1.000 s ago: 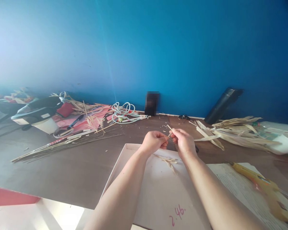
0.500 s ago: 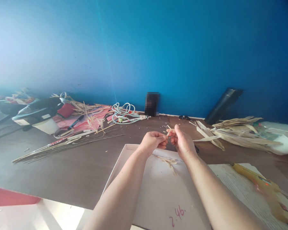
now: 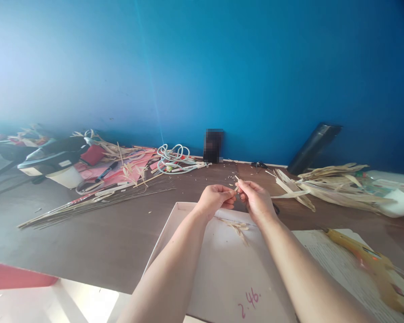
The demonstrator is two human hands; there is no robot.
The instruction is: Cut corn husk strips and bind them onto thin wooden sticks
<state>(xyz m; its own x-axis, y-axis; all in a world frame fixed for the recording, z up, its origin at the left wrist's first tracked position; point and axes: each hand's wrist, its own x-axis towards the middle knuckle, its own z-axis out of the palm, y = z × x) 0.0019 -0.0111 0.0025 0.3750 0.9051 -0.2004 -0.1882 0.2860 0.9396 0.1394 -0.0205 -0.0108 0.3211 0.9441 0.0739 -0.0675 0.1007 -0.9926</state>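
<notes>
Above the far edge of a shallow white box lid (image 3: 229, 264), both hands meet over a thin pale strip of dried husk (image 3: 236, 178). My left hand (image 3: 217, 197) pinches its lower end between thumb and fingers. My right hand (image 3: 254, 197) is closed on the same strip higher up, and its tip pokes out past the fingers. Much of the strip is hidden by the fingers. Inside the lid, below the hands, lies a small bunch of husk pieces (image 3: 238, 228). Handwritten purple figures mark the lid's surface.
To the right, a yellow glue gun (image 3: 366, 260) rests on a printed sheet (image 3: 318, 246), with dried corn husks (image 3: 340, 186) behind. A black tube (image 3: 313, 148) leans on the blue wall. Leftward lie thin wires (image 3: 104, 202), a coiled pale cable (image 3: 175, 157) and pink paper (image 3: 129, 168).
My right hand's thumb and fingers, apart before, have closed onto the strip. My left hand has stayed in about the same place.
</notes>
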